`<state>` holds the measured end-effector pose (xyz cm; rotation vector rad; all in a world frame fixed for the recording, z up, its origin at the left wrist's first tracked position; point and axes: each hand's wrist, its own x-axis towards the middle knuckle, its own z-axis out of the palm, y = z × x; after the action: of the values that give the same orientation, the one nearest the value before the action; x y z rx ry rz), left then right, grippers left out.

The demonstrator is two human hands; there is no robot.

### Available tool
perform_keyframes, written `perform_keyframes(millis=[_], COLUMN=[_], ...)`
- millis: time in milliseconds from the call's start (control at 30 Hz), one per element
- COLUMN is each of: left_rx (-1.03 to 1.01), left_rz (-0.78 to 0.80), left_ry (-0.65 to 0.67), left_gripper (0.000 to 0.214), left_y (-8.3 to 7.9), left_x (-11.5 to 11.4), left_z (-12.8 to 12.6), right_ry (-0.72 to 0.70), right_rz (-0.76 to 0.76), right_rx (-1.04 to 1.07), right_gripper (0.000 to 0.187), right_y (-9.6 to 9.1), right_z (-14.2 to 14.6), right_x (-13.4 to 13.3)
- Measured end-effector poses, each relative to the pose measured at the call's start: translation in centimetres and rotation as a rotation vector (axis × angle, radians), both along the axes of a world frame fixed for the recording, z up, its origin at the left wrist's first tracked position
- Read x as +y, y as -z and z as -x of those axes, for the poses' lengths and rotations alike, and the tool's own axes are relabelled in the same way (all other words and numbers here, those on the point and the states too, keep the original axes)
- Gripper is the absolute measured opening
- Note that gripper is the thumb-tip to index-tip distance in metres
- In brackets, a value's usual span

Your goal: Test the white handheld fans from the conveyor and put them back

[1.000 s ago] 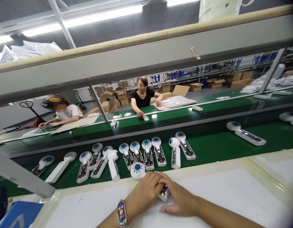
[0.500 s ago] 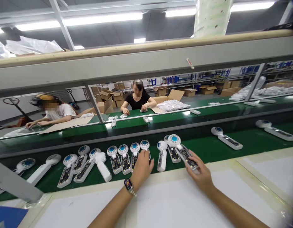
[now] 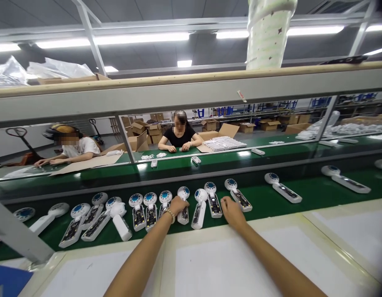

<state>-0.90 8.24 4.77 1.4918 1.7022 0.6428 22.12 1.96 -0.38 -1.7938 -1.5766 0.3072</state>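
Observation:
Several white hand-held fan units with blue round heads lie in a row on the green conveyor belt (image 3: pixel 271 206). My left hand (image 3: pixel 177 205), a beaded bracelet on its wrist, has its fingers curled on one unit (image 3: pixel 184 206) in the middle of the row. Just right of it lie a closed white unit (image 3: pixel 199 206) and an open one (image 3: pixel 213 203). My right hand (image 3: pixel 230 209) rests on the belt with its fingers stretched out and holds nothing. Its fingertips are beside another open unit (image 3: pixel 239 197).
A white mat (image 3: pixel 240 264) covers the near bench. More units lie to the right (image 3: pixel 283 188) and left (image 3: pixel 74 222) on the belt. A grey frame beam (image 3: pixel 178 95) crosses overhead. Across a second belt sit two co-workers (image 3: pixel 180 138) (image 3: pixel 73 146), with cardboard boxes behind.
Both hands went from the bench out to the belt. My right hand set the unit it held down on the belt and let go. My left hand closed on a unit in the row.

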Motion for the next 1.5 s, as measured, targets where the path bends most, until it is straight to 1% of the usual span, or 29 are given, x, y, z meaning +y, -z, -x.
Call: perform_keyframes(millis=[67, 133, 200, 233, 300, 367, 433, 500, 567, 633, 700, 767, 833, 933, 1067, 1167, 1300, 1400, 1500], left_rx=[-0.175, -0.349, -0.500, -0.565, -0.674, -0.755, -0.868, -0.994, -1.070, -1.084, -1.098, -1.104, -1.092, -1.069, -1.034, -1.002, -0.937, -0.940, -0.942], left_rz=[0.032, 0.061, 0.076, 0.077, 0.074, 0.069, 0.062, 0.049, 0.028, 0.002, -0.012, 0.002, 0.029, 0.045, 0.025, 0.026, 0.071, 0.051, 0.059], left_ry=[0.006, 0.022, 0.023, 0.014, -0.015, -0.042, -0.059, -0.073, -0.093, -0.103, -0.097, -0.090, -0.081, -0.049, 0.023, 0.072, 0.137, 0.148, 0.139], left_gripper=[0.025, 0.027, 0.030, 0.032, 0.033, 0.031, 0.031, 0.034, 0.036, 0.037, 0.038, 0.039, 0.039, 0.042, 0.045, 0.045, 0.044, 0.045, 0.045], left_y=[-0.1, -0.3, -0.2, 0.0, 0.6, 1.3, 1.9, 2.4, 2.7, 2.9, 2.9, 2.9, 2.9, 2.6, 2.3, 2.3, 2.6, 2.7, 2.7], left_x=[-1.0, -2.8, -5.0, -6.1, -8.2, -10.0, -11.1, -11.7, -12.0, -12.4, -12.9, -13.4, -13.9, -14.5, -14.9, -15.1, -14.9, -14.8, -14.8], left_z=[1.2, 2.6, 4.0, 4.8, 6.1, 7.2, 8.0, 8.5, 8.6, 8.5, 8.6, 8.7, 9.0, 9.0, 8.2, 7.9, 8.2, 8.4, 8.4], right_ry=[0.019, 0.010, -0.066, -0.116, -0.199, -0.240, -0.244, -0.233, -0.236, -0.276, -0.343, -0.386, -0.383, -0.371, -0.431, -0.452, -0.476, -0.487, -0.474], right_rz=[0.106, 0.220, 0.332, 0.382, 0.443, 0.459, 0.440, 0.397, 0.346, 0.291, 0.245, 0.255, 0.315, 0.382, 0.426, 0.425, 0.431, 0.445, 0.427], right_rx=[0.035, 0.095, 0.182, 0.232, 0.323, 0.385, 0.422, 0.467, 0.525, 0.653, 0.882, 1.102, 1.203, 1.235, 1.131, 1.067, 1.098, 1.119, 1.113], right_gripper=[0.031, 0.028, 0.029, 0.032, 0.036, 0.037, 0.035, 0.033, 0.031, 0.030, 0.029, 0.031, 0.034, 0.042, 0.047, 0.049, 0.050, 0.050, 0.053], right_y=[-0.6, -1.1, -1.5, -1.6, -1.7, -1.5, -1.2, -0.9, -0.6, -0.3, -0.1, 0.0, 0.0, 0.0, -0.4, -0.7, -1.0, -1.0, -0.9], right_z=[2.3, 3.5, 4.1, 4.3, 4.8, 5.5, 6.1, 6.6, 6.7, 6.4, 5.7, 4.8, 3.7, 2.4, 2.0, 2.2, 2.3, 2.2, 2.1], right_x=[1.0, 2.4, 3.7, 4.3, 4.9, 5.1, 4.7, 4.1, 3.2, 2.0, 0.4, -1.3, -3.1, -5.4, -7.1, -7.2, -7.0, -7.1, -7.1])
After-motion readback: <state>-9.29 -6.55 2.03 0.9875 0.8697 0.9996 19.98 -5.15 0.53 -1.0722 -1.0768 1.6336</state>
